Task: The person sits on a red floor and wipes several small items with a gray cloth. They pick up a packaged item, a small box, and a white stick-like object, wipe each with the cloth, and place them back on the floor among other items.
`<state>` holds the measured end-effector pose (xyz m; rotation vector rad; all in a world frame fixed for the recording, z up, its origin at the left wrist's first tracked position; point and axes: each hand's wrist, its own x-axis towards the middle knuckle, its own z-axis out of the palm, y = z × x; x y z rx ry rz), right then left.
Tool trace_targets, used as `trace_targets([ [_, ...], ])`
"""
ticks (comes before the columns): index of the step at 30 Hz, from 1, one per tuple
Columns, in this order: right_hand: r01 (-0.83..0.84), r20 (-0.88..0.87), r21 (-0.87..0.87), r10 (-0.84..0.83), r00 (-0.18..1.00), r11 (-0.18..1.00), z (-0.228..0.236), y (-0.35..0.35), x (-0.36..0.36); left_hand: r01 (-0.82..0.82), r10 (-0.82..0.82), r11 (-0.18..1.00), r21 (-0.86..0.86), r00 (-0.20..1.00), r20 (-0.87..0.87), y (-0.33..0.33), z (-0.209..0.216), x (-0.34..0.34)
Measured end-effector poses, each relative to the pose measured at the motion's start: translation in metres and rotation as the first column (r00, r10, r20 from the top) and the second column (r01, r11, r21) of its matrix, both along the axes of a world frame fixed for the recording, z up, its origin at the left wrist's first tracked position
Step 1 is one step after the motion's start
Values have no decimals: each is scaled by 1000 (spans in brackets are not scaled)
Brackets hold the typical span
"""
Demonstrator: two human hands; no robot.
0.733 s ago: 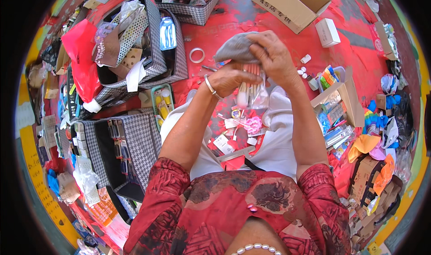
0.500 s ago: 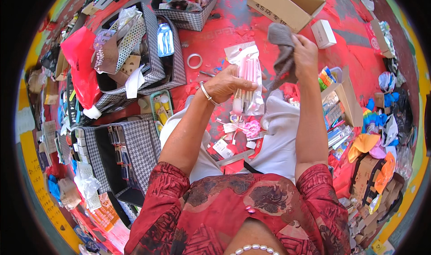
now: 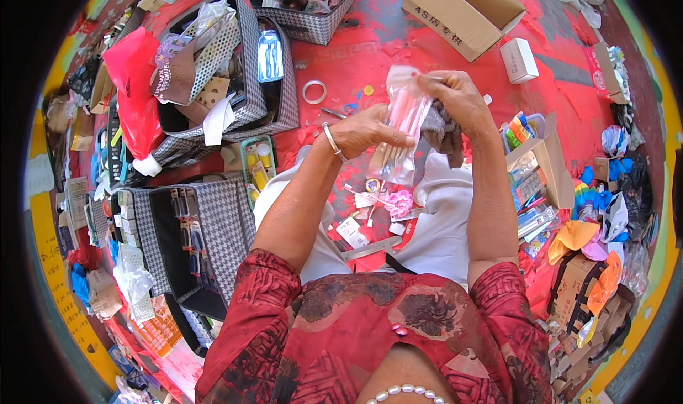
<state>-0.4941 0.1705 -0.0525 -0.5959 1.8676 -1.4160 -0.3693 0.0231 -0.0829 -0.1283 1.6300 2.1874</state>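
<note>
My left hand is closed around the lower side of a clear plastic pack of pink-handled makeup brushes, held upright over my lap. With bent fingers, my right hand keeps a crumpled grey-brown cloth bunched under its palm. Its fingertips touch the pack's upper right edge; whether they pinch the plastic is hard to tell. Between my legs lie a pink flower-shaped piece, a white card and other small items.
Houndstooth-patterned bins full of goods stand at left, beside a red plastic bag and a green basket. A tape roll lies ahead. Open cardboard box and white box sit at far right; a packed carton stands nearer.
My right hand has moved left and lowered the cloth, bringing its fingers to the pack's top. The cloth, which hung out loosely, is now bunched. The pack has tilted slightly to the right.
</note>
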Motion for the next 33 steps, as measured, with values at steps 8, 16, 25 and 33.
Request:
trace_targets([
  [8,255,247,-190,-205,947,948,3,3,-5,-77,-55,724,685,984,169,-5,3,-1],
  [16,259,272,-219,-196,942,941,4,10,-8,-111,60,857,503,991,117,-12,-7,-11],
  [25,324,112,-157,-309,944,933,-9,-1,-8,-318,277,944,-85,907,-317,7,-8,-13],
  [33,410,427,-202,-297,854,889,3,1,-17,-238,252,766,598,966,62,4,6,-1],
])
